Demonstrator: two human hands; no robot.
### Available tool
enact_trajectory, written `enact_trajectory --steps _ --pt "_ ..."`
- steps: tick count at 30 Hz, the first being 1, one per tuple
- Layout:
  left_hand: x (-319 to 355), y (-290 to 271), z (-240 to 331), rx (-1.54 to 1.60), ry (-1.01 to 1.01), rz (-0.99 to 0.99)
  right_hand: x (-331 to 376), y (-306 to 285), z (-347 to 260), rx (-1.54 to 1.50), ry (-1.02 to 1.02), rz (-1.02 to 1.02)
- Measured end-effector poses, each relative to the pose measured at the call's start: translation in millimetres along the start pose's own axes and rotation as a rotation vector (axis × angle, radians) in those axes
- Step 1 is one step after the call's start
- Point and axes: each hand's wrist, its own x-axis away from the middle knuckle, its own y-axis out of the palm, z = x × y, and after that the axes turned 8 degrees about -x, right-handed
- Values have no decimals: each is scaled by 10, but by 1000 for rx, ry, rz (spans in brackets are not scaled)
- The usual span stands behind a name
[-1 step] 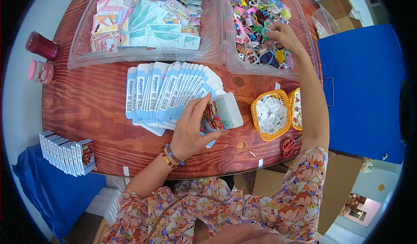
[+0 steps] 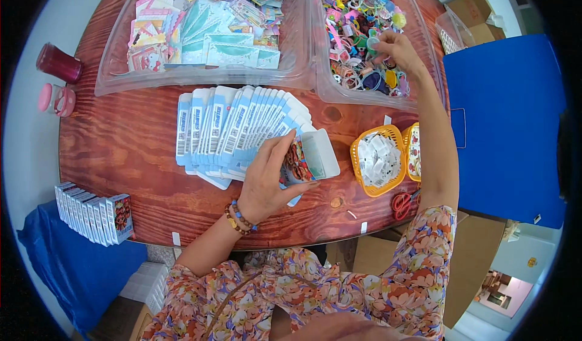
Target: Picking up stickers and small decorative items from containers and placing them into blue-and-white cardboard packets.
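Observation:
My left hand [image 2: 267, 174] grips a small cardboard box [image 2: 299, 160] between thumb and fingers. Its flap stands open toward the right, and a colourful picture covers its front. Beneath and left of that hand, flat blue-and-white cartons [image 2: 215, 128] lie fanned out in an overlapping row. My right hand [image 2: 394, 51] reaches into a clear plastic bin of mixed small trinkets [image 2: 357, 22], fingers pinched together beside a round teal trinket [image 2: 372, 43]. What the fingertips hold, if anything, is too small to make out.
Left of the trinkets, a clear bin [image 2: 112, 77] holds stacked cards. Yellow baskets [image 2: 377, 190] with small white packets and red scissors [image 2: 401, 205] sit at right. Finished-looking boxes [image 2: 91, 213] stand in a row at the left edge, near a pink-lidded jar [image 2: 57, 100].

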Motion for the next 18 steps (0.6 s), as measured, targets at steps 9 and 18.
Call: enact_trajectory --steps 9,18 --pt "-17 -12 8 21 0 -18 70 -91 33 -474 50 25" --pt "5 -28 31 30 10 -9 231 -125 -112 -508 -10 47"
